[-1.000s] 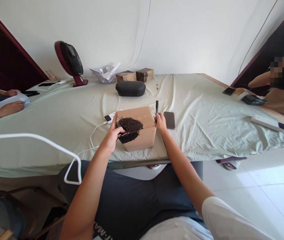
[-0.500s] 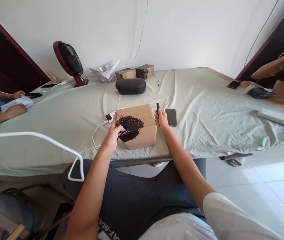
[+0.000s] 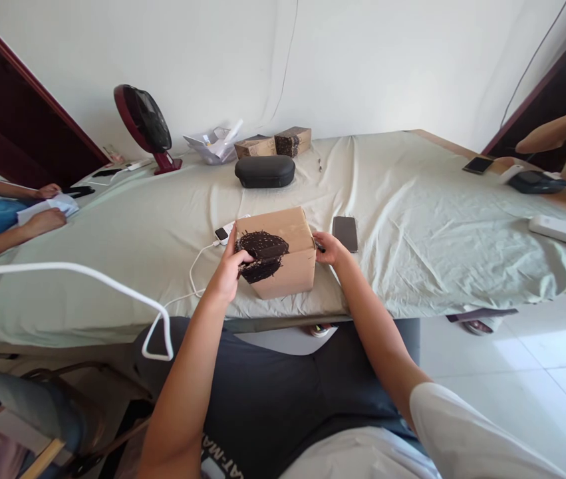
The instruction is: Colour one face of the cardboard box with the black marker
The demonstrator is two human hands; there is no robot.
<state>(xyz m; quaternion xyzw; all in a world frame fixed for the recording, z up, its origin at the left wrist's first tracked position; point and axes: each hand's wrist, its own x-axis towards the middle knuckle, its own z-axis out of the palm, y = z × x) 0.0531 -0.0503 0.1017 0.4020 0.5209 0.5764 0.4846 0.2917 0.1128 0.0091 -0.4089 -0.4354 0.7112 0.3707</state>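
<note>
A brown cardboard box (image 3: 277, 256) with a black scribbled patch is steadied near the tabletop (image 3: 412, 219) edge. The left hand (image 3: 230, 266) is closed on its left face; the right hand (image 3: 331, 248), curled around a mostly hidden black marker, braces the right side, beside a dark phone (image 3: 345, 233).

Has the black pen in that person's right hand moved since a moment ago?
Yes. The right hand has tipped the marker down beside the cardboard box; earlier it stood upright, level with the phone.
</note>
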